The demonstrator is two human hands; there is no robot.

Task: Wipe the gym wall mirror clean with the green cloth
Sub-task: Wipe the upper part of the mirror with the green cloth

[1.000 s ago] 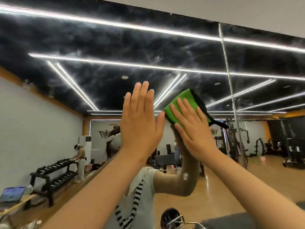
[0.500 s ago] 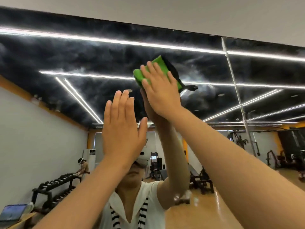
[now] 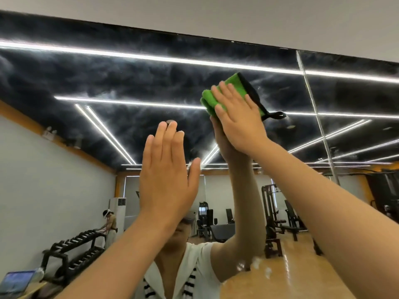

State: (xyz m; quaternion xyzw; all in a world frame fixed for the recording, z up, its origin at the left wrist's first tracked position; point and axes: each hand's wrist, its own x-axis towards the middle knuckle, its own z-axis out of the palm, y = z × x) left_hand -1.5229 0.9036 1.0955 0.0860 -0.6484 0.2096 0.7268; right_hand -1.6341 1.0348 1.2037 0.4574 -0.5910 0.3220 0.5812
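Since a second ago the right grip (image 3: 239,124) had climbed from beside the left fingertips to well above them, and over the last half second it had slid rightward, closer to the vertical seam (image 3: 313,108) in the mirror (image 3: 129,78). It lay spread wide, fingers straight, pressing the folded green cloth (image 3: 232,83) flat against the glass high up, between two reflected light strips. The cloth's black loop (image 3: 278,115) stuck out to the right. The left grip (image 3: 166,175) had stayed lower, also wide and holding nothing, fingers straight and together, its fingertips meeting their own reflection on the glass.

Most of the cloth was covered by the right grip; only its upper and left edges and the black trim showed. Both forearms ran out of the bottom edge. In the reflection, a dumbbell rack (image 3: 73,253) stood low on the left with another person (image 3: 110,223) behind it. A laptop (image 3: 16,281) was cut off at the corner, its screen too small to read.
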